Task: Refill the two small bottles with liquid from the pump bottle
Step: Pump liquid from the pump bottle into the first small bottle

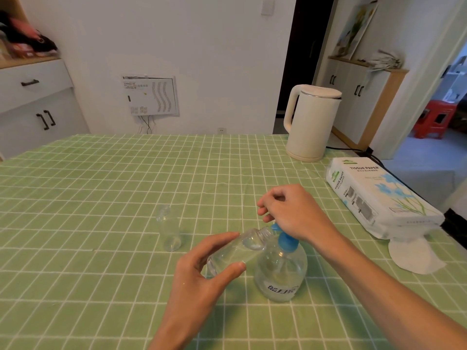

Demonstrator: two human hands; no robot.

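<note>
A clear pump bottle (pixel 280 270) with a blue pump top stands upright on the green checked tablecloth, near the front middle. My right hand (pixel 293 213) rests on the pump head, covering most of it. My left hand (pixel 202 269) grips a small clear bottle (pixel 237 248), tilted, with its open mouth up against the blue spout. A little liquid lies inside that small bottle near its neck. A second small clear bottle (pixel 169 229) stands upright and uncapped to the left, apart from both hands.
A white electric kettle (pixel 310 122) stands at the back right, its cord running off the table. A tissue paper pack (pixel 376 195) lies along the right edge, with a loose white tissue (pixel 412 253) in front of it. White cabinets stand behind the table (pixel 101 198).
</note>
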